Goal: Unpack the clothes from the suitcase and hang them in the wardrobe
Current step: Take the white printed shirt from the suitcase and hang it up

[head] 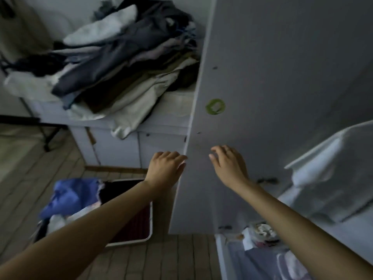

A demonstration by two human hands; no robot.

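Dim light falls over a tiled floor (157, 259) with a pale wardrobe door (262, 77) standing tall in the middle. The left hand (164, 170) sits at the door's left edge, fingers loosely bent, perhaps touching the edge though I cannot tell; the right hand (228, 164) hovers against the door's face, fingers relaxed and holding nothing. The suitcase (131, 229) lies open on the floor below and left of the left hand, which is the nearer one. Inside are blue, white and dark clothes (70, 199), rumpled. Behind, a heap of garments (121, 53) rests on a low cabinet (121, 142).
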